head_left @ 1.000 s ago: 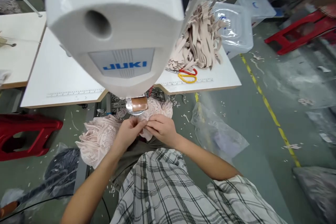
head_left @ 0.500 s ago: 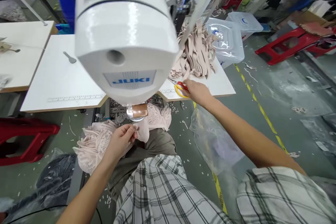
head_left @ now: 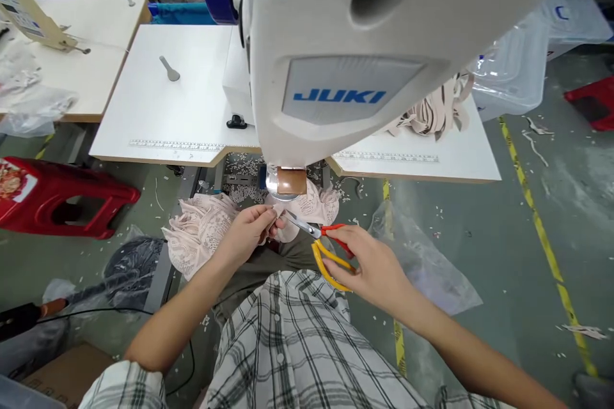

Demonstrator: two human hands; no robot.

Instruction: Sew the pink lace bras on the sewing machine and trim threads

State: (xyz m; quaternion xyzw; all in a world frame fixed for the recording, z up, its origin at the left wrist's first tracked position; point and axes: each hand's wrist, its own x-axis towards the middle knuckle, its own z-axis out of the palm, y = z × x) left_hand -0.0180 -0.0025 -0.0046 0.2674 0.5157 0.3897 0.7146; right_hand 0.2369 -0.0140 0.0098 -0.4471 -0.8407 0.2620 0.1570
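My right hand grips a pair of scissors by its red and yellow handles, with the handles spread apart. The blades point left and reach the pale pink fabric pinched in my left hand. Whether the blades touch the cloth I cannot make out. Pale pink lace bra cups hang just behind, under the sewing machine's arm end. More lace pieces lie bunched to the left of my left hand. Above both hands looms the white JUKI sewing machine, with a copper-coloured plate low on its front.
The white table carries a printed ruler and a grey spoon-shaped tool. Pink fabric strips are heaped at right, near a clear plastic bin. A red stool stands at left; a plastic bag lies on the floor.
My right hand has lifted the scissors off the table and brought them left to the fabric in my left hand. The view has shifted closer to the machine.
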